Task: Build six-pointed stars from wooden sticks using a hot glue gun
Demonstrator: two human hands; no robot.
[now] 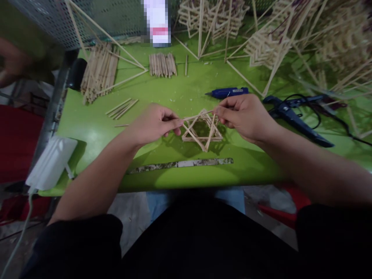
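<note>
A small star-shaped frame of thin wooden sticks (206,140) sits on the green table between my hands. Across its far side runs a thin stick (197,116), pinched at its left end by my left hand (158,123) and at its right end by my right hand (242,116). The fingers of both hands are closed at the frame's upper corners. Just beyond my right hand lies a blue pen-like tool (229,92). Nearer to me than the frame is a flat, stained strip (183,164).
Stick bundles (100,71) (162,64) and loose sticks (122,109) lie on the green table (95,155). A black glue gun (302,120) with a cord is at right, a white box (52,162) at the left edge. Larger stick frames (270,46) stand behind. Someone's hand (11,60) shows far left.
</note>
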